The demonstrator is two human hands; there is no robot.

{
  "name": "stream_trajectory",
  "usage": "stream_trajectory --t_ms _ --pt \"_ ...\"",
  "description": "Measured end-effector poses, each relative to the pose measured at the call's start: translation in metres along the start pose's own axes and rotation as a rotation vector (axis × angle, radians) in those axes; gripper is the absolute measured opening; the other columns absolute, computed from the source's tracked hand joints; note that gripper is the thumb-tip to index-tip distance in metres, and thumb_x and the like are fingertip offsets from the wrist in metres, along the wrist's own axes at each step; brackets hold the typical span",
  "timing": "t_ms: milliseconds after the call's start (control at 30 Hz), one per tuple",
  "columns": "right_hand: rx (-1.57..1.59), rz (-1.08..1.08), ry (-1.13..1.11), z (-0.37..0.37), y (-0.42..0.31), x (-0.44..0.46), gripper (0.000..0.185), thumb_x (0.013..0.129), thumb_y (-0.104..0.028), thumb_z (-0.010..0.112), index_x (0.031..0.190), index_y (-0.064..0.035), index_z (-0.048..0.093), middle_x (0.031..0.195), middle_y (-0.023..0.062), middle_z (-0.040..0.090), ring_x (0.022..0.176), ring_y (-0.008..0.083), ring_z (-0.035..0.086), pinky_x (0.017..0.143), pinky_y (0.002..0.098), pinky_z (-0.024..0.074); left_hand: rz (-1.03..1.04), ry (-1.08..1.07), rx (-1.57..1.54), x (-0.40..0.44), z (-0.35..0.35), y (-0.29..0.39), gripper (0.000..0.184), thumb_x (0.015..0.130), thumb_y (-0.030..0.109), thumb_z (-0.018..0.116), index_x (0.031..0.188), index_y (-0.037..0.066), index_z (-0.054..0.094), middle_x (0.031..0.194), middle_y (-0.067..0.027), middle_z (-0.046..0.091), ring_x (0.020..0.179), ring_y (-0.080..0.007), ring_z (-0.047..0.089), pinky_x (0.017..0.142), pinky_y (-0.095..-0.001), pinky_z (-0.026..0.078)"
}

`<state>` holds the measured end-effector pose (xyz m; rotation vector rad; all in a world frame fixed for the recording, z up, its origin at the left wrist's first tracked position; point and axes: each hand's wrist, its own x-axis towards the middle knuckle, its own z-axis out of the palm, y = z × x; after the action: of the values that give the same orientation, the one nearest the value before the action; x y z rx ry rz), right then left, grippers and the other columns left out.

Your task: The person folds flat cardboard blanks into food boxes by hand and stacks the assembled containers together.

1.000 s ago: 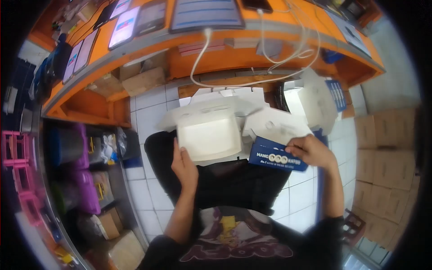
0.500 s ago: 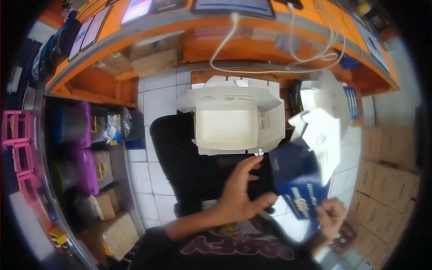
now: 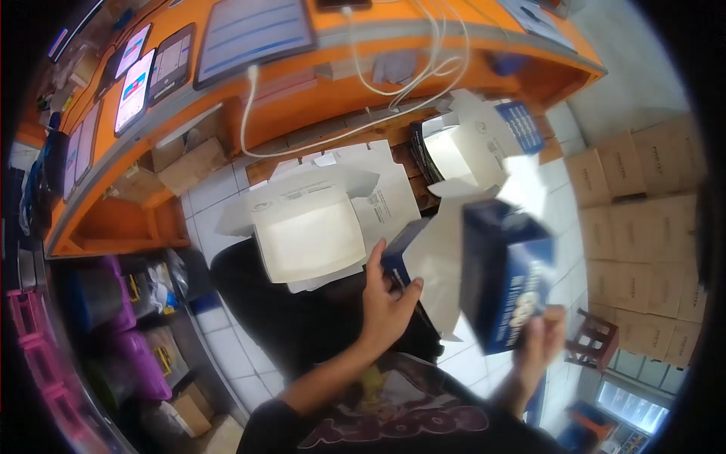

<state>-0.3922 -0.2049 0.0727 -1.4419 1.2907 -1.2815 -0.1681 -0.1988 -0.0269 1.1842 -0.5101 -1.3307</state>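
A partly unfolded blue cardboard box (image 3: 491, 291) with white inner faces is held up in front of my lap, slightly blurred. My right hand (image 3: 541, 340) grips its printed blue side near the lower right corner. My left hand (image 3: 387, 306) is closed on a blue edge flap at the box's left side, thumb on the near face. To the left, an opened box with a white inside (image 3: 310, 238) rests beyond my lap, flaps spread. Behind the held box stands another open box (image 3: 454, 155), white inside, dark outside.
An orange desk (image 3: 333, 57) runs across the far side, bearing a tablet (image 3: 253, 34) and several phones. A white cable (image 3: 246, 125) hangs from its edge. Stacked brown cartons (image 3: 635, 227) line the right, near a dark red stool (image 3: 592, 340). Shelves with purple bins (image 3: 144, 363) stand left.
The view has turned to the right. The blue box has opened out from a flatter shape, and my left hand, apart from it before, now grips its flap.
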Motion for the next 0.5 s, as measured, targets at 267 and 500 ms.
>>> stream_trajectory --t_ms 267,500 --pt "-0.888 -0.691 -0.237 0.019 -0.021 0.034 0.012 0.086 -0.008 0.07 0.098 -0.0088 0.068 0.098 0.0092 0.076 0.095 0.0244 0.075 0.095 0.0432 0.0543 0.486 0.086 0.341 0.032 0.005 0.049 0.066 0.099 0.024 0.068 0.151 -0.005 0.04 0.154 -0.0364 0.035 0.144 -0.043 0.041 0.116 -0.0454 0.035" --pt "-1.108 -0.951 -0.494 0.065 -0.022 0.032 0.017 0.085 -0.029 0.077 0.098 -0.0193 0.071 0.108 -0.0006 0.074 0.122 0.0207 0.063 0.115 0.0553 0.0377 0.076 0.012 -0.031 0.022 -0.023 0.092 0.059 0.1 0.011 0.058 0.152 -0.005 0.038 0.14 -0.0196 0.056 0.121 -0.0231 0.058 0.105 -0.0329 0.044"
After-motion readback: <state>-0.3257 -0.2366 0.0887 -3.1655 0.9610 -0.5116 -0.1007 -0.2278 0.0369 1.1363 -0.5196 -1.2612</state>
